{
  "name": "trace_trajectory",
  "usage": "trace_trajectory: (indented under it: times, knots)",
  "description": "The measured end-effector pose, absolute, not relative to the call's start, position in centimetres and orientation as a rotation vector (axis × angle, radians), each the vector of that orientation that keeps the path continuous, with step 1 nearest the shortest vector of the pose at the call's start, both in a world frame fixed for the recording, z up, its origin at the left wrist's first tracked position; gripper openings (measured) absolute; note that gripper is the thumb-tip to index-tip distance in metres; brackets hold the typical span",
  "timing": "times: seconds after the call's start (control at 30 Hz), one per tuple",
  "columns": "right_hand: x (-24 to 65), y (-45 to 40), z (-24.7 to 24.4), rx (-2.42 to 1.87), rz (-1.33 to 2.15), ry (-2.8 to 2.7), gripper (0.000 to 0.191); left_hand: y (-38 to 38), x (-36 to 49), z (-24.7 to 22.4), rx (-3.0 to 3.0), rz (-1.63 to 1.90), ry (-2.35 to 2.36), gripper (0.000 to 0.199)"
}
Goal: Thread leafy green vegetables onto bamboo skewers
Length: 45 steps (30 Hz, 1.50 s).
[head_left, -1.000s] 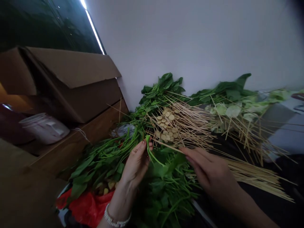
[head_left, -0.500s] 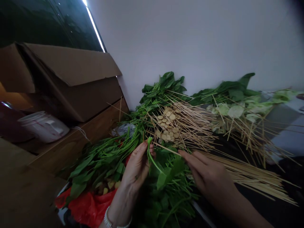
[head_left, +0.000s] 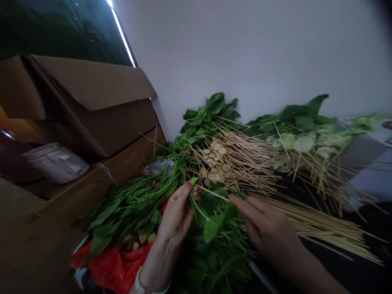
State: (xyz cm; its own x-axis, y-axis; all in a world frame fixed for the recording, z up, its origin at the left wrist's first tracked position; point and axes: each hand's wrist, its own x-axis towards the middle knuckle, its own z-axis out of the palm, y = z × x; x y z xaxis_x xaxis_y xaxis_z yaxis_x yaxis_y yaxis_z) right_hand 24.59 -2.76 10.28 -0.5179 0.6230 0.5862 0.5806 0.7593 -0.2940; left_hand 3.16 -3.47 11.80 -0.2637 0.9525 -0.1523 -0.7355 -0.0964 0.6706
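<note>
Right here, a leafy green stem (head_left: pixel 193 199) sits pinched upright in the left hand (head_left: pixel 176 216), thumb pressed to the fingers. Just beside it comes the tip of a thin wooden skewer (head_left: pixel 212 193), its other end pinched in the right hand (head_left: pixel 266 230). Under both hands, a heap of leafy greens (head_left: pixel 217 249); past the grip, tan round slices (head_left: pixel 216 161) among more skewers; right of the right hand, a bundle of bare skewers (head_left: pixel 321 222); below the left hand, a red plastic bag (head_left: pixel 114 261); farther left, a cardboard box (head_left: pixel 92 110).

A white beaded bracelet (head_left: pixel 138 284) circles the left wrist (head_left: pixel 154 265).
</note>
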Motion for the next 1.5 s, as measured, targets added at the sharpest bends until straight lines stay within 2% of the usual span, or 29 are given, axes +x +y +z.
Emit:
trace_trajectory:
  times: [0.23, 0.57, 1.03, 1.17, 1.3, 1.4, 1.5]
  knots:
    - [24.1, -3.2, 10.2, -0.921, 0.026, -2.248, 0.040, -3.2, 3.0, 11.2, 0.416, 1.709, 0.856, 0.029]
    - [23.5, -3.5, 9.9, -0.876, -0.055, -2.243, 0.038, -3.5, 3.8, 11.4, 0.398, 1.683, 0.861, 0.027]
    - [23.1, -3.2, 9.9, -0.860, 0.045, -2.225, 0.032, -4.8, 7.3, 9.3, 0.764, 1.411, 0.939, 0.026]
    - [25.3, -2.0, 11.4, -0.944, -0.225, -2.099, 0.029, -4.5, 5.0, 10.1, 1.023, 1.450, 1.108, 0.035]
    - [28.0, -0.7, 12.7, -1.110, -0.511, -1.985, 0.028, -4.7, 2.1, 10.4, 1.381, 1.384, 1.403, 0.019]
    - [28.9, -0.2, 12.9, -1.170, -0.520, -1.947, 0.027, -5.3, 1.4, 9.9, 1.626, 1.223, 1.470, 0.011]
    - [28.8, -0.1, 12.9, -1.182, -0.486, -1.957, 0.027, -5.9, 2.1, 9.1, 1.877, 1.065, 1.370, 0.012]
